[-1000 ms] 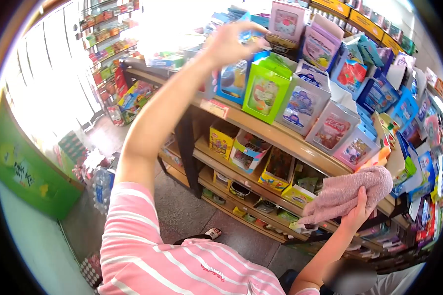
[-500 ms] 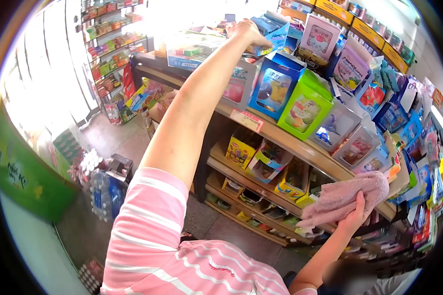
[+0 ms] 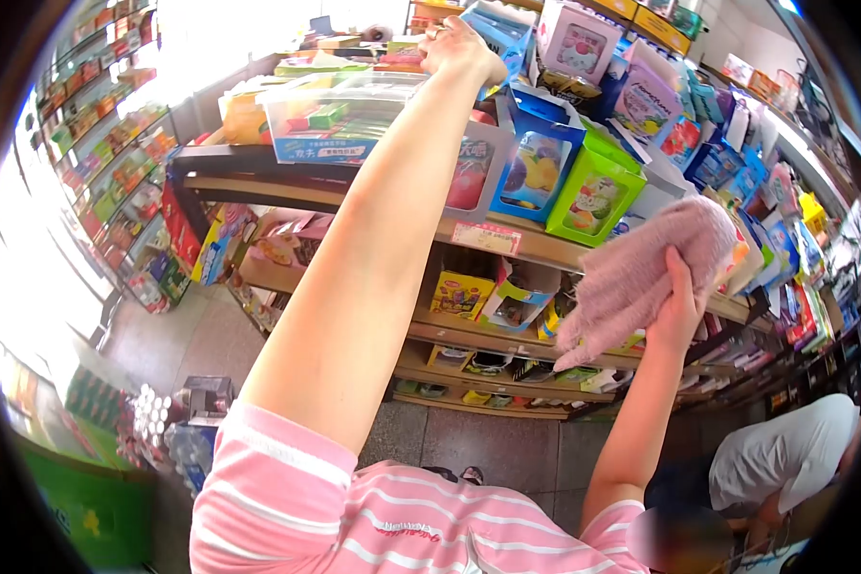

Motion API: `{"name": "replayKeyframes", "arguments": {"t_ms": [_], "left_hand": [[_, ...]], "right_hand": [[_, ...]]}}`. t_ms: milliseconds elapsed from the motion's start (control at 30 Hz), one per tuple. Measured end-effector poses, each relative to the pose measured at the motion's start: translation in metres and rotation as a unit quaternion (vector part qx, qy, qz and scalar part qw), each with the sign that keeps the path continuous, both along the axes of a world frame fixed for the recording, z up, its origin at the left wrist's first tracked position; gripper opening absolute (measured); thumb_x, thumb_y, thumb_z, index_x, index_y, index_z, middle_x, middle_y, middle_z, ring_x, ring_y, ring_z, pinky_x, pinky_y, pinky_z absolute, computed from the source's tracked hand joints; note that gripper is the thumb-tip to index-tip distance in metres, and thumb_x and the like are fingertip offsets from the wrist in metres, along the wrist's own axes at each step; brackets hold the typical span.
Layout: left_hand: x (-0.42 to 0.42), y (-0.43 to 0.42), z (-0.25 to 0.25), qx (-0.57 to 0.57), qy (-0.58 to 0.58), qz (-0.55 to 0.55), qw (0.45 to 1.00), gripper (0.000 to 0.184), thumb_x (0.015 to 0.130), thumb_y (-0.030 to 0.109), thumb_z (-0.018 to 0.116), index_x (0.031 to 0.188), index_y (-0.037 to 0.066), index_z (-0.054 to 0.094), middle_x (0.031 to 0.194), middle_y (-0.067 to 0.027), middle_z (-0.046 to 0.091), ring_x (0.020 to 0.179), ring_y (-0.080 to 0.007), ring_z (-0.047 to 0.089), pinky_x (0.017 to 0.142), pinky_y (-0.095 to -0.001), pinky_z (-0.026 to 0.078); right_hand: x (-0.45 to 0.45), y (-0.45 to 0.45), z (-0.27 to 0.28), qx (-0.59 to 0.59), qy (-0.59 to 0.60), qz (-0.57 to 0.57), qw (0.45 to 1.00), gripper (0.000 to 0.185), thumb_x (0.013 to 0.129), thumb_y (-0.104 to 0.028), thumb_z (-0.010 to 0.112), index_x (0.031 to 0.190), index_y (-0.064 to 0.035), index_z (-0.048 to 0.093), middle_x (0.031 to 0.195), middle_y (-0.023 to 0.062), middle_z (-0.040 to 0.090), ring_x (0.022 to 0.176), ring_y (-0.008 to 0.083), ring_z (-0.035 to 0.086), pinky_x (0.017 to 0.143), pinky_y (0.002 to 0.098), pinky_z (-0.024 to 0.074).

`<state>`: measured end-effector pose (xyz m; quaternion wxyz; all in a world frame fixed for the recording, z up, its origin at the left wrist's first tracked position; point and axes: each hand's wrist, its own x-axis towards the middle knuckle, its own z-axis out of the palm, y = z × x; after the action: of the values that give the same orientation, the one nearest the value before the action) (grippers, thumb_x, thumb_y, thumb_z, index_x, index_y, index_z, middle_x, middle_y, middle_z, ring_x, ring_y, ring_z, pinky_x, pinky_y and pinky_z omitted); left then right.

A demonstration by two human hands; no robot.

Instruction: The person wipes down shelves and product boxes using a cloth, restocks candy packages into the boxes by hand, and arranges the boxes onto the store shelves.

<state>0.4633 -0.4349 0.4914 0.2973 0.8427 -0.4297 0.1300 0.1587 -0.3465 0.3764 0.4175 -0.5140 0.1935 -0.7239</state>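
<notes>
My left hand (image 3: 461, 55) reaches far forward over the top shelf, fingers bent and thumb held apart. It is right beside a light blue box (image 3: 500, 36) of packets; its fingertips are partly hidden, and I see nothing held in it. A clear plastic bin (image 3: 340, 113) with packets stands left of my forearm. My right hand (image 3: 677, 304) grips a fuzzy pink cloth (image 3: 631, 277), which hangs in folds in front of the shelf. Behind the cloth are a green box (image 3: 595, 189) and a dark blue box (image 3: 536, 163) with fruit pictures.
Lower shelves hold snack boxes, including a yellow one (image 3: 461, 295). A price tag (image 3: 486, 237) sits on the shelf edge. A crouching person in a grey shirt (image 3: 784, 454) is at lower right. Bottles (image 3: 189, 450) and a green case (image 3: 96, 512) stand at lower left.
The view has swung right and closer to the shelf. My right hand has risen with the cloth. My left hand stays by the light blue box. More of the crouching person shows.
</notes>
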Motion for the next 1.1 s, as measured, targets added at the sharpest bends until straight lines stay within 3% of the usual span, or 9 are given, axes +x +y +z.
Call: {"name": "replayKeyframes", "arguments": {"t_ms": [133,267,333,433,467,600,733,933,1100], "left_hand": [[0.005,-0.001,0.001,-0.113,0.095,-0.060,0.987,0.104,0.056,0.035,0.073,0.134,-0.002,0.015,0.134,-0.0215,0.029,0.123,-0.0349,0.031,0.100,-0.0388,0.031],[-0.010,-0.004,0.006,-0.322,0.078,-0.081,0.940,0.091,0.050,0.041,0.074,0.114,-0.008,0.032,0.115,-0.0216,0.047,0.109,-0.0308,0.045,0.094,-0.0348,0.037],[-0.031,0.021,0.014,-0.339,0.077,-0.191,0.918,0.104,0.050,0.048,0.076,0.123,-0.006,0.026,0.112,-0.0248,0.050,0.105,-0.0321,0.050,0.090,-0.0374,0.042],[-0.079,0.112,0.012,-0.278,0.023,-0.349,0.895,0.083,0.073,0.034,0.066,0.138,0.017,0.018,0.128,-0.0141,0.045,0.107,-0.0284,0.050,0.090,-0.0370,0.039],[-0.080,0.076,-0.005,-0.354,-0.046,-0.397,0.846,0.090,0.054,0.042,0.079,0.122,0.000,0.037,0.102,-0.0195,0.056,0.095,-0.0282,0.056,0.080,-0.0359,0.047],[-0.136,0.118,-0.059,-0.321,-0.039,-0.476,0.818,0.097,0.054,0.035,0.079,0.126,-0.006,0.028,0.107,-0.0214,0.046,0.101,-0.0341,0.047,0.089,-0.0403,0.039],[-0.179,0.139,-0.102,-0.247,0.012,-0.496,0.832,0.106,0.054,0.034,0.078,0.129,-0.010,0.017,0.118,-0.0272,0.037,0.112,-0.0402,0.037,0.095,-0.0446,0.032],[-0.196,0.139,-0.180,-0.102,0.389,-0.550,0.732,0.073,0.071,0.025,0.070,0.127,-0.005,0.033,0.102,-0.0157,0.054,0.097,-0.0234,0.053,0.084,-0.0343,0.043],[-0.210,0.132,-0.243,0.025,0.612,-0.568,0.550,0.072,0.073,0.015,0.070,0.131,0.001,0.028,0.120,-0.0115,0.046,0.112,-0.0194,0.044,0.095,-0.0336,0.035]], "right_hand": [[0.022,0.012,0.011,0.000,0.017,0.015,1.000,0.045,0.078,-0.002,0.060,0.120,-0.0029,0.043,0.113,0.0078,0.052,0.103,0.0174,0.050,0.088,0.0299,0.0402],[0.037,0.009,0.018,-0.033,0.007,0.003,0.999,0.040,0.080,-0.003,0.059,0.117,-0.0039,0.045,0.111,0.0055,0.052,0.102,0.0156,0.050,0.088,0.0284,0.0383],[0.040,0.003,0.018,-0.005,0.003,0.027,1.000,0.038,0.081,-0.003,0.058,0.117,-0.0043,0.045,0.109,0.0056,0.052,0.101,0.0158,0.050,0.086,0.0298,0.0401],[0.044,0.004,0.023,-0.003,-0.041,0.071,0.997,0.042,0.081,-0.009,0.060,0.119,-0.0045,0.042,0.110,0.0062,0.052,0.100,0.0165,0.050,0.085,0.0321,0.0417],[0.039,0.001,0.023,-0.003,-0.047,0.063,0.997,0.042,0.081,-0.009,0.060,0.119,-0.0045,0.042,0.110,0.0062,0.052,0.100,0.0165,0.050,0.085,0.0321,0.0417],[0.021,0.001,0.008,-0.002,-0.127,0.162,0.979,0.063,0.075,-0.021,0.068,0.124,-0.0045,0.032,0.114,0.0089,0.047,0.100,0.0185,0.049,0.085,0.0341,0.0416],[-0.003,0.018,-0.024,-0.036,-0.055,-0.023,0.998,0.067,0.070,-0.015,0.070,0.124,-0.0022,0.032,0.114,0.0087,0.048,0.103,0.0188,0.049,0.089,0.0323,0.0398],[-0.065,0.024,-0.121,0.145,-0.200,0.219,0.944,0.061,0.078,-0.025,0.064,0.127,-0.0001,0.036,0.121,0.0133,0.048,0.109,0.0241,0.050,0.092,0.0374,0.0409],[-0.083,0.040,-0.187,0.216,-0.218,0.248,0.919,0.060,0.080,-0.033,0.062,0.125,0.0002,0.039,0.120,0.0137,0.051,0.108,0.0246,0.051,0.090,0.0379,0.0430]]}}
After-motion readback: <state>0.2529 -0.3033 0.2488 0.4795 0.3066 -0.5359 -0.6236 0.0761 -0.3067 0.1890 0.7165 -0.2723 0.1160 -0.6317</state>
